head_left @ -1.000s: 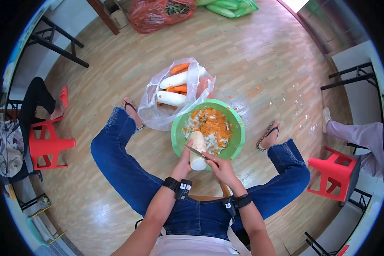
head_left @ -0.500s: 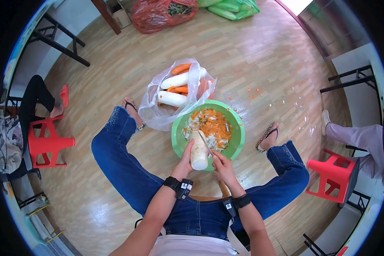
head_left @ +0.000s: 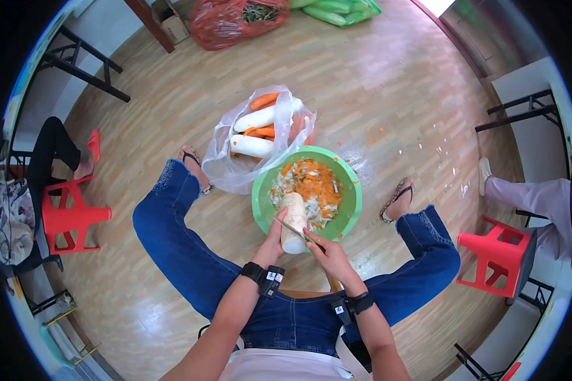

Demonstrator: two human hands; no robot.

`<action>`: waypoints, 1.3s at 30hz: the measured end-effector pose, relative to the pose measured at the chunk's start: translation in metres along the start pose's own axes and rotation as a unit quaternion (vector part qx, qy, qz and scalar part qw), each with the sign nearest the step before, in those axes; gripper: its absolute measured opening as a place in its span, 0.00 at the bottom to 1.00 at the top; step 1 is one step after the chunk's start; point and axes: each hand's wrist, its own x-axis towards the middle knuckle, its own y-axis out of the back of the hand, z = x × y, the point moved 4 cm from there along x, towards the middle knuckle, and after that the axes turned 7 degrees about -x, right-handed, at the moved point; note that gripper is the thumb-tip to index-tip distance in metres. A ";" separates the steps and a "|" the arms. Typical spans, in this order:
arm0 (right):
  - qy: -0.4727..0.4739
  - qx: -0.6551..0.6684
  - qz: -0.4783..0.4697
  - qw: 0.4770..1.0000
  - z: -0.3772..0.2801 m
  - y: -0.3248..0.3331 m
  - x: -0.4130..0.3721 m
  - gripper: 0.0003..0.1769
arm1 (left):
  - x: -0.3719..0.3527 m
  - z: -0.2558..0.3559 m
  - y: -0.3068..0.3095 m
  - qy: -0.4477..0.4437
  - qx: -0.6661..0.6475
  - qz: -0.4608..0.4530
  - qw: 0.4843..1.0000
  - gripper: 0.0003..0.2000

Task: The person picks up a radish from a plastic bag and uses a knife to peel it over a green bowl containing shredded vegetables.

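My left hand (head_left: 275, 240) is wrapped round the left side of a thick white radish (head_left: 293, 222), which I hold over the near part of a green basin (head_left: 354, 209). Between the fingers of my right hand (head_left: 327, 249) is a thin knife (head_left: 292, 227), its blade lying slantwise across the radish. Orange and white peelings (head_left: 318, 184) cover much of the basin's bottom. Just behind and left of the basin, a clear plastic bag (head_left: 225, 168) holds white radishes (head_left: 253, 146) and carrots (head_left: 264, 100).
A red bag (head_left: 235, 25) and a green bag (head_left: 343, 11) lie at the back. Red stools (head_left: 73, 216) stand left and right, with another person's legs beside each. Peel scraps (head_left: 375, 136) dot the floor (head_left: 419, 146) right of the basin. My feet flank the basin.
The knife has shifted from the radish's right edge to slant across its middle. My right hand has moved slightly toward me and left. The whole view has shifted a little.
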 end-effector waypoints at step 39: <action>0.036 0.074 0.071 0.994 0.020 -0.008 0.005 0.17 | -0.008 -0.006 -0.005 -0.015 0.032 0.020 0.999 0.24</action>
